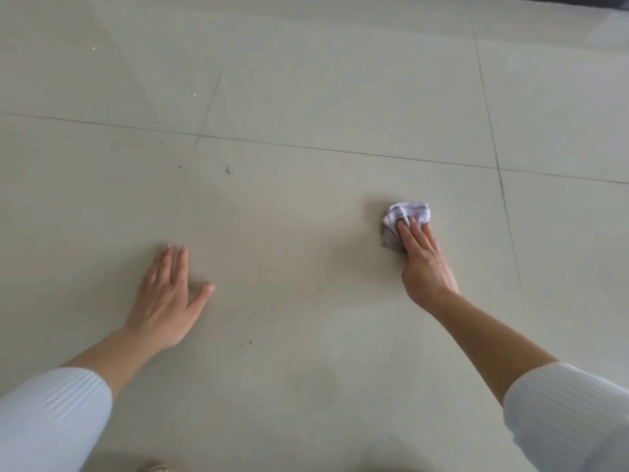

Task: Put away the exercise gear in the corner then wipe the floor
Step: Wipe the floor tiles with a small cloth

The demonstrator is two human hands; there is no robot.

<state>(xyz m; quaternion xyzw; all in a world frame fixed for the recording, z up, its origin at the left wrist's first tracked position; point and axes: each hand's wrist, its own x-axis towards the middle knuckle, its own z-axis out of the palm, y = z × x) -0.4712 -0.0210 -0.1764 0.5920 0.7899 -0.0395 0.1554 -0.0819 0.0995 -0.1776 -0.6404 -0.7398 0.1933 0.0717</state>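
As I watch the head view, I log:
My left hand (166, 294): flat on the pale grey tiled floor (306, 206), fingers straight, holding nothing.
My right hand (423, 257): straight fingers pressing the crumpled white-and-grey cloth (408, 211).
Cloth place: on the floor, under my right fingertips.

Person wore a white top, fine ribbing running lengthwise along the arms. Left sleeve (51, 413) and right sleeve (571, 413) were the same knit, snug, with plain edges ending near the elbow. Forearms were bare below, as were the left hand (166, 301) and right hand (423, 264).
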